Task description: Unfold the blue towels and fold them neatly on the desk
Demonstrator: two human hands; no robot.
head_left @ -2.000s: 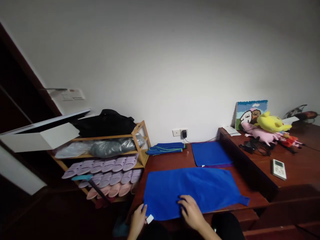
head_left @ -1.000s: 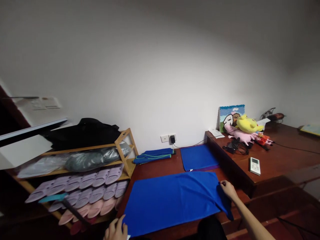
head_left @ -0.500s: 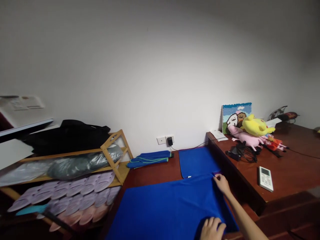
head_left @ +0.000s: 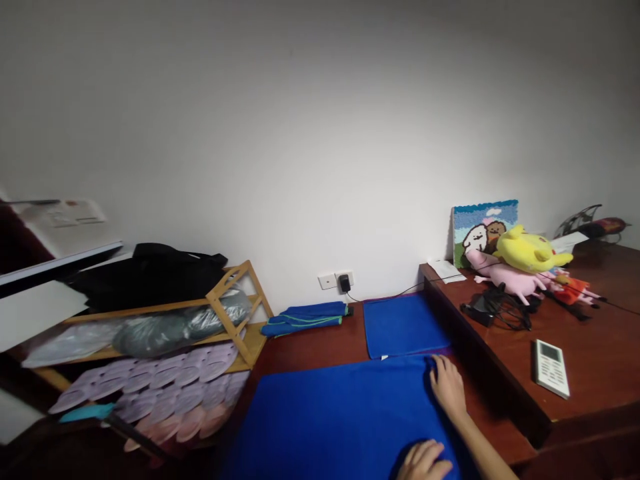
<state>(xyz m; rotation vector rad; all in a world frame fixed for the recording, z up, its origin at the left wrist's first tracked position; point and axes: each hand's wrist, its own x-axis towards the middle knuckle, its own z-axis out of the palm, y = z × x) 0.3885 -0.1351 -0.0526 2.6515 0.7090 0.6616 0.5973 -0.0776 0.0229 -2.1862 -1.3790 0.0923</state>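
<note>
A large blue cloth (head_left: 320,420) lies spread over the reddish-brown surface. My right hand (head_left: 449,387) rests at its far right corner, fingers apart and laid on the edge. Lower down, near the bottom of the view, my left hand (head_left: 425,461) lies on the cloth with fingers spread and slightly bent. Behind is a smaller blue cloth (head_left: 405,325) with a white tag on its near edge. To its left sits a folded blue cloth with green edging (head_left: 305,319).
At right, a raised brown desktop (head_left: 595,353) holds a white remote (head_left: 551,368), plush toys (head_left: 530,253), cables and a dog picture (head_left: 480,230). At left stands a wooden rack (head_left: 245,313) with a black bag (head_left: 155,277) and lilac slippers (head_left: 175,373). A plug (head_left: 345,283) is in the wall.
My right hand has gone from pinching the cloth's far right corner to resting on it with fingers apart. The cloth's far edge lies flatter and straighter, and the view has shifted slightly.
</note>
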